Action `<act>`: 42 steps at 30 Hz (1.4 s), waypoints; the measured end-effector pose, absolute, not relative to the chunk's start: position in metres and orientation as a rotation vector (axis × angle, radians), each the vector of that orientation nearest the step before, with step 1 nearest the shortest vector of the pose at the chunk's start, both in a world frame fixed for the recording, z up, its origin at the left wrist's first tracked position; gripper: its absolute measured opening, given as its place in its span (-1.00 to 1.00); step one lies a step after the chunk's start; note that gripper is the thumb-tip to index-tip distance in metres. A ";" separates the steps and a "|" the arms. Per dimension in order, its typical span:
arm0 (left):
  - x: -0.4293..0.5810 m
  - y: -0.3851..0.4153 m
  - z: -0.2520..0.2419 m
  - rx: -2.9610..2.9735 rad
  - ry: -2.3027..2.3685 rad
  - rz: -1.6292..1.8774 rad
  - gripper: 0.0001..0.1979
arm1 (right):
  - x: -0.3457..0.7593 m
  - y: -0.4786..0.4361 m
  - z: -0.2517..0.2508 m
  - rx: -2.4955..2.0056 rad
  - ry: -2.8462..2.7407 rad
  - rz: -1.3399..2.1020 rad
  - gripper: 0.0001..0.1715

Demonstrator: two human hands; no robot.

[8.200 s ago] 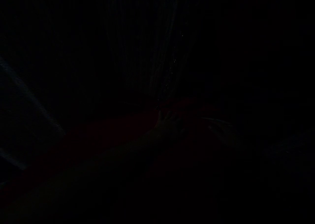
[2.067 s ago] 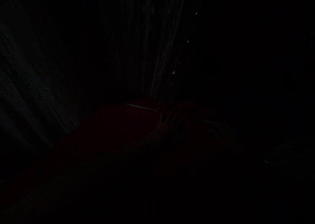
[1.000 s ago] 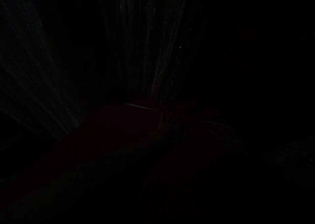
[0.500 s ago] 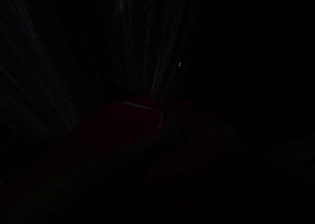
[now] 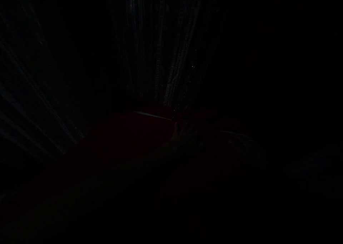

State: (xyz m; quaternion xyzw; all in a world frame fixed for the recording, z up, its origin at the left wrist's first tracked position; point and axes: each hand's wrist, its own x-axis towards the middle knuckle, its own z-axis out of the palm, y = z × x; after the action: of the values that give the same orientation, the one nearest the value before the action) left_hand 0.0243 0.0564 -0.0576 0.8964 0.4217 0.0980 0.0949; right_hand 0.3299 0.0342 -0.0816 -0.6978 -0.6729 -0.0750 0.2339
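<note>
The head view is very dark. My left hand [image 5: 187,137] reaches in from the lower left, and its fingers look spread on a dark red surface [image 5: 128,137]. A thin pale strip [image 5: 152,115] lies on that surface, its right end close to my left thumb. Right of the hand there is a second faint pale line [image 5: 235,133]. A dim shape near that line is too dark to make out, and I cannot make out my right hand.
Faint streaked vertical folds [image 5: 171,72] rise behind the red surface, with tiny bright glints beside them. More streaked material [image 5: 40,94] hangs at the left. The right side is almost black.
The glints behind my left hand have dimmed, and the streaks at the left look slightly shifted. My left hand stays in nearly the same place.
</note>
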 end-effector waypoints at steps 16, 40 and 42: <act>0.023 0.055 -0.053 2.640 1.247 0.269 -0.28 | 0.322 0.027 -0.066 -1.828 -2.009 -0.092 -0.52; 0.023 0.056 -0.057 2.659 1.250 0.288 -0.27 | 0.318 0.029 -0.065 -1.865 -1.991 0.008 -0.51; 0.023 0.055 -0.055 2.645 1.245 0.285 -0.28 | 0.317 0.029 -0.068 -1.881 -1.972 -0.026 -0.52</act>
State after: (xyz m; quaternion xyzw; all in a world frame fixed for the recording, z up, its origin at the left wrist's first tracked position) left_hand 0.0232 0.0552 -0.0550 0.8959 0.4216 0.0964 0.1019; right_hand 0.3175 0.0293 -0.0677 -0.6753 -0.7079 -0.0094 0.2066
